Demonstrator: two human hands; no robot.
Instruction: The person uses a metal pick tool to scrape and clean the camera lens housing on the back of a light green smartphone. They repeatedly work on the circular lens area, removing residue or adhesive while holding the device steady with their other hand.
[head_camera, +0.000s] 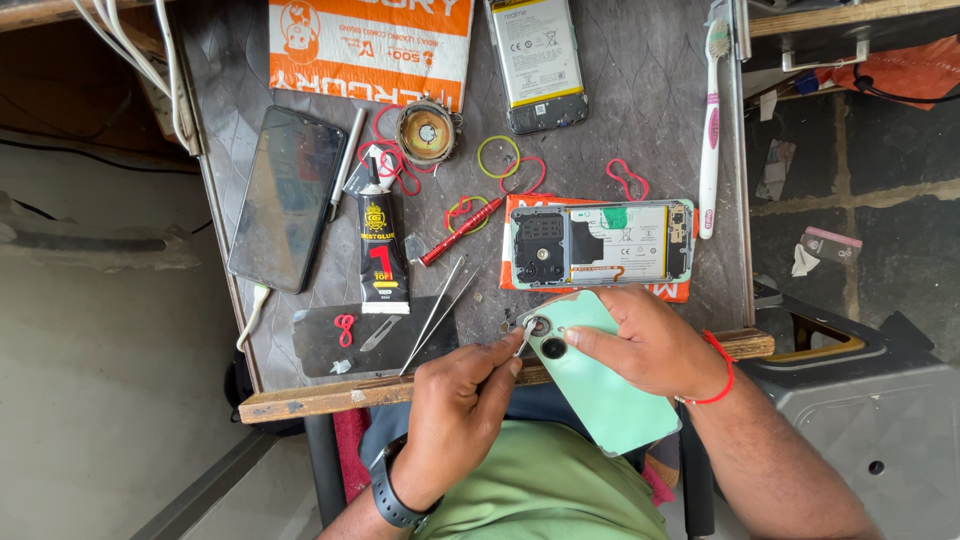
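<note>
My right hand (650, 350), with a red thread at the wrist, grips a mint-green phone back cover (600, 385) at the table's near edge. My left hand (455, 400), wearing a dark watch, pinches a thin metal tool (522, 342) whose tip touches the cover's camera ring (541, 326). Just beyond lies an opened phone (602, 243) with its insides exposed, resting on an orange packet (678, 291).
On the grey table: a black phone (285, 195), a black glue tube (383, 245), a red screwdriver (462, 230), tweezers (435, 315), a dark plate (375, 342), a round speaker part (427, 130), coloured rubber bands (498, 156), a toothbrush (710, 130), another opened phone (535, 60).
</note>
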